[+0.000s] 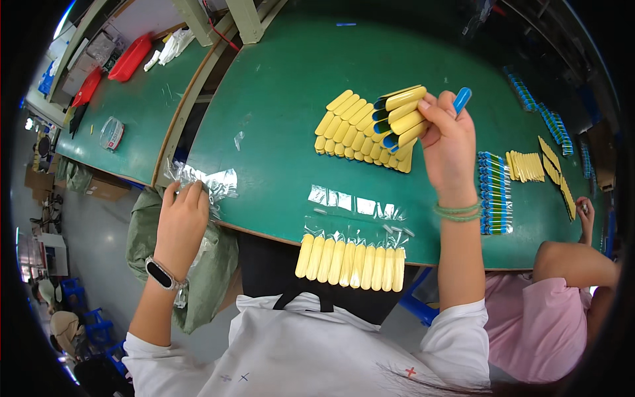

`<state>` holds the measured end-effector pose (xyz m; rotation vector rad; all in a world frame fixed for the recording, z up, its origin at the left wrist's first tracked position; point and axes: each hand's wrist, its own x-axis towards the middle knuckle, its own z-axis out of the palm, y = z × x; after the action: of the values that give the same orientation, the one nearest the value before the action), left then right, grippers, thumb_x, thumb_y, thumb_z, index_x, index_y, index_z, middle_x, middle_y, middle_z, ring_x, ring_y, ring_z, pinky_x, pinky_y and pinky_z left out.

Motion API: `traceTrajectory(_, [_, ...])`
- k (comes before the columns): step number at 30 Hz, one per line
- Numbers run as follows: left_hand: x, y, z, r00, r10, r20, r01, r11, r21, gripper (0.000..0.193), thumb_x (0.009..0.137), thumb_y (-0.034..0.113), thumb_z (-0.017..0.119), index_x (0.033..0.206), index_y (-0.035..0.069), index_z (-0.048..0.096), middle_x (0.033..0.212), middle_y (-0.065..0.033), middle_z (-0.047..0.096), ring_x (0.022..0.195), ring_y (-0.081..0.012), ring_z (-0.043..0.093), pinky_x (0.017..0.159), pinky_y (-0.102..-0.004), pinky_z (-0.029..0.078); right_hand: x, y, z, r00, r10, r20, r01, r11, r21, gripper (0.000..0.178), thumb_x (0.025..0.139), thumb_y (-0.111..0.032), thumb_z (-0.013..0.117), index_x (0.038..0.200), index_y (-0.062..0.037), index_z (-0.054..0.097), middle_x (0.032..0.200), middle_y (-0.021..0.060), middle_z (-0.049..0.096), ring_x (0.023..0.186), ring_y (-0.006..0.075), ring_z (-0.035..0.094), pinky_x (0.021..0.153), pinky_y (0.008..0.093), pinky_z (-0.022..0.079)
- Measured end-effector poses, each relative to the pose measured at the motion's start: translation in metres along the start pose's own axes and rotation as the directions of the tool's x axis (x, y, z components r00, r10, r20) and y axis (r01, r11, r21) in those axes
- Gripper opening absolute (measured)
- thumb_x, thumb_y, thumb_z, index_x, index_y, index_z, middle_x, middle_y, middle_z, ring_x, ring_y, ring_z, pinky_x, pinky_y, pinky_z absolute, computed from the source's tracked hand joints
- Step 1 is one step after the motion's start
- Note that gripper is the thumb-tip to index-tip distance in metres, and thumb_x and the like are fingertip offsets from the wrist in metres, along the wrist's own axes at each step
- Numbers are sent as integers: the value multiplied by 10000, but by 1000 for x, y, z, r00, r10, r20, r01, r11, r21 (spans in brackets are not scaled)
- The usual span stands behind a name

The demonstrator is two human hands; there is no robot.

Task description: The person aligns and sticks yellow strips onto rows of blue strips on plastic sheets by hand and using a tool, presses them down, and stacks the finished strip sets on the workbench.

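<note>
My right hand (450, 149) is raised over the table, its fingers closed on several yellow oblong pieces (405, 111) with rounded ends and blue-and-dark undersides. A blue oblong piece (462, 100) sticks up from the same hand. Below and left of it lies a stacked pile of yellow oblong pieces (350, 129). My left hand (182, 215) is at the table's front edge, fingers curled on crumpled clear plastic bags (221, 182). Between my arms, a row of yellow pieces in clear sleeves (350, 263) overhangs the edge. Flat clear sleeves (357, 204) lie just behind it.
A green sack (215, 271) hangs below my left hand. At right are bundled blue-green packs (495, 192), rows of yellow pieces (526, 166) and a co-worker in a pink sleeve (539, 324). A clear tub (112, 133) and red trays (130, 57) stand on the left table.
</note>
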<state>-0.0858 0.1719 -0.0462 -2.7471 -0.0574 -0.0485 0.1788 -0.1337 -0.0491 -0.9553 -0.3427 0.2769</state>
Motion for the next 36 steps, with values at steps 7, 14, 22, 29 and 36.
traceTrajectory(7, [2,22,-31,986,4,-165,8,997,72,354,809,-38,570,1157,-14,630,1378,-204,517,1287,-366,495,1114,-432,364,-3,0,9,974,148,172,-137,988,-78,332,885,-1,636,761,-167,376,991,27,632,877,78,592,716,238,502])
traceTrajectory(14, [76,104,-57,981,159,113,195,-820,-539,446,1042,249,355,1437,49,411,1356,-147,543,1236,-347,542,984,-497,503,-16,-8,21,824,238,514,-305,951,47,336,901,39,605,754,-146,365,1216,230,657,1068,181,657,858,292,558])
traceTrajectory(22, [109,109,-57,973,161,168,215,-893,-394,590,1010,452,317,1388,23,460,1290,-164,590,1115,-285,609,858,-451,564,-2,-12,3,849,212,484,-62,950,-307,345,887,-1,635,743,-129,349,1204,252,661,1166,180,608,934,286,505])
traceTrajectory(29, [162,92,-48,967,-4,254,246,-244,-938,307,920,122,658,1201,33,573,952,15,633,808,-36,547,667,-204,439,7,-13,-11,923,223,315,-14,835,-550,368,861,-51,695,749,-119,351,1053,163,705,1010,108,612,849,264,506])
traceTrajectory(36, [247,72,-30,1000,-3,26,25,427,-904,385,881,186,692,1203,-16,630,951,-37,636,816,-118,581,738,-283,503,18,1,-42,989,125,77,-6,560,-829,405,726,-156,841,797,-44,458,825,23,562,764,84,486,703,268,450])
